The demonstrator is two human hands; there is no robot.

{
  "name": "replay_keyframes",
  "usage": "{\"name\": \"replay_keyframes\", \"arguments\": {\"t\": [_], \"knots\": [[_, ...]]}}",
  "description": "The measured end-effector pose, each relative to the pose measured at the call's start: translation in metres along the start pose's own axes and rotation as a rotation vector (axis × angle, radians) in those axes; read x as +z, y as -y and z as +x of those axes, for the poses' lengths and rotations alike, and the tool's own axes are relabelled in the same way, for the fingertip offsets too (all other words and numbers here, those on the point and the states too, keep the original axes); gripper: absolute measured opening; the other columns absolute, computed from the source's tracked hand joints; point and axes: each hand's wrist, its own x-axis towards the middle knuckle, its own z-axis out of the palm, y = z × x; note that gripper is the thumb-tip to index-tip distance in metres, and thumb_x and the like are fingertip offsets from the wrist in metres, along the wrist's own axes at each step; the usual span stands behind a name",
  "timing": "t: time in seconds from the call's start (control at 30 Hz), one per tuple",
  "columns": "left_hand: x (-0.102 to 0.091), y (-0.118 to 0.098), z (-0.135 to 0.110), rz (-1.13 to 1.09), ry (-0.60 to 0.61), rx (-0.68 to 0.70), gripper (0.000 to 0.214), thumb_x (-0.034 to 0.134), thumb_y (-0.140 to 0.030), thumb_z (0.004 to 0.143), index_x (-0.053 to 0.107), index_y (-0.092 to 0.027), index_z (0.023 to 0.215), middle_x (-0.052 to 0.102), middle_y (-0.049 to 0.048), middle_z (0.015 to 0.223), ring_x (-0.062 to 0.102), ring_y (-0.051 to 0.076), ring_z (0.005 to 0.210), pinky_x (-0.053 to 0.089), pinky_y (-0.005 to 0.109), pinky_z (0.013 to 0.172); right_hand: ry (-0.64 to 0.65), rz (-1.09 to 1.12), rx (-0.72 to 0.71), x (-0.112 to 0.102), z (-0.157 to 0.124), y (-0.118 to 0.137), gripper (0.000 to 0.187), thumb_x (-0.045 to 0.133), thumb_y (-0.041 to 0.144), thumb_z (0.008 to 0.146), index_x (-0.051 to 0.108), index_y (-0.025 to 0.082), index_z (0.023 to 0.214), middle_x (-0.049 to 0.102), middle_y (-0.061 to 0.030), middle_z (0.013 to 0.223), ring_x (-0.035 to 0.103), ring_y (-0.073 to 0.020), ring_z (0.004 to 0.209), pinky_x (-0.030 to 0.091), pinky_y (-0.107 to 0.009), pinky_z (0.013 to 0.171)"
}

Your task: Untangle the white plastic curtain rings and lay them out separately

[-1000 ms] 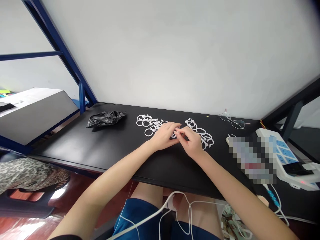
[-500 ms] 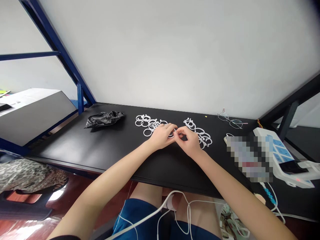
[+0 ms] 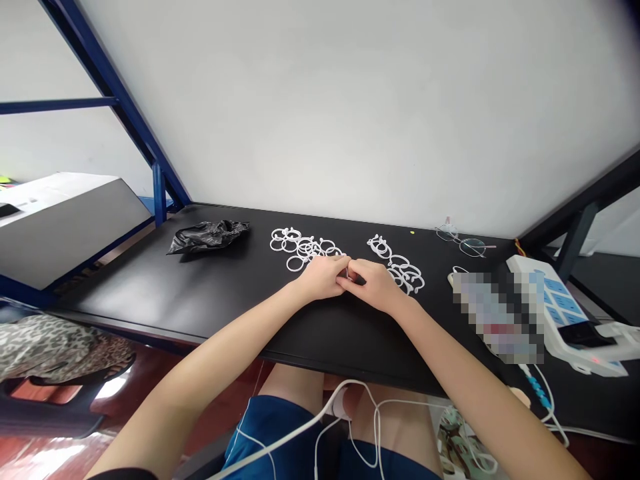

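My left hand (image 3: 324, 277) and my right hand (image 3: 374, 283) meet over the middle of the black table (image 3: 225, 287), fingers pinched together. Between their fingertips a small part of a white curtain ring (image 3: 348, 273) shows; the fingers cover most of it. Just beyond my left hand lies a loose cluster of white curtain rings (image 3: 295, 263), overlapping one another, several with small knobbed ends. A second group of the same rings (image 3: 407, 270) is spread beside and behind my right hand.
A crumpled black plastic bag (image 3: 207, 237) lies to the left. Eyeglasses (image 3: 460, 241) rest near the wall. On the right are a blurred-out phone (image 3: 493, 320) and a white power strip (image 3: 555, 300). White cables (image 3: 300, 433) hang across my lap.
Both hands have closed in on each other and turned slightly, my right fingers curling down. The ring between them, clearer before, is now mostly covered. The ring groups stay put.
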Motion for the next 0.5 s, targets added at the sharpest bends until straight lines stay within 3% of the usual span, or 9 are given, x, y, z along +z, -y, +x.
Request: {"name": "replay_keyframes", "arguments": {"t": [0.17,0.5], "knots": [[0.0009,0.0037,0.0004,0.004,0.025,0.012,0.006,0.052,-0.015,0.067,0.053,-0.019,0.072,0.061,0.0006,0.069,0.058,0.015,0.06,0.035,0.025,0.052,0.078,-0.005,-0.012,-0.0028,0.0004,-0.0003,0.038,0.054,0.039,0.092,0.04,0.021,0.062,0.047,0.0028,0.063,0.044,-0.011,0.056,0.036,-0.025,0.057],[-0.0013,0.0049,0.002,-0.085,0.06,-0.005,0.009,0.052,-0.01,0.065,0.053,-0.018,0.07,0.062,-0.0003,0.067,0.058,0.015,0.06,0.038,0.025,0.054,0.074,0.104,0.083,0.0032,0.0001,0.0001,0.041,0.05,0.044,0.093,0.034,0.021,0.062,0.042,0.0033,0.062,0.04,-0.0117,0.057,0.034,-0.026,0.055]]}}
